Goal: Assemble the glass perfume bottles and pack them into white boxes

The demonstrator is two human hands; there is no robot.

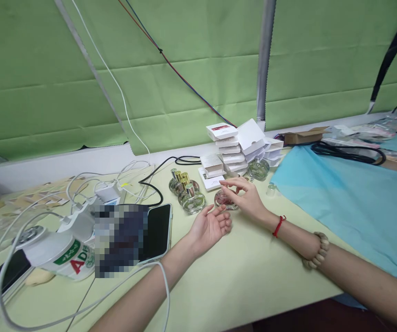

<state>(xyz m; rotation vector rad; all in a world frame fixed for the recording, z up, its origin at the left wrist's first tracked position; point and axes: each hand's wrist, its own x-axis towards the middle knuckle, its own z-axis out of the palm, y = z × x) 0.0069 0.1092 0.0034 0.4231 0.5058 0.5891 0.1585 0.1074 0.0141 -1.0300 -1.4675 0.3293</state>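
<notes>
Pink bottle (223, 199) partly hidden behind right hand (245, 196); contact not discernible. Screen (120, 240) pixelated, content unreadable. White tub (60, 253) label half covered by that blur. Both forearms cut off at bottom edge. Box (222, 131) print too small to read. Clutter (374, 131) at far right indistinct.

Place: makeshift packing workshop.
Backdrop: green cloth sheets (184, 69) hung behind the bench.
Stock: stacked white boxes (233, 150), glass perfume bottles (186, 191).
Clutter: chargers and white cables (91, 193).
</notes>
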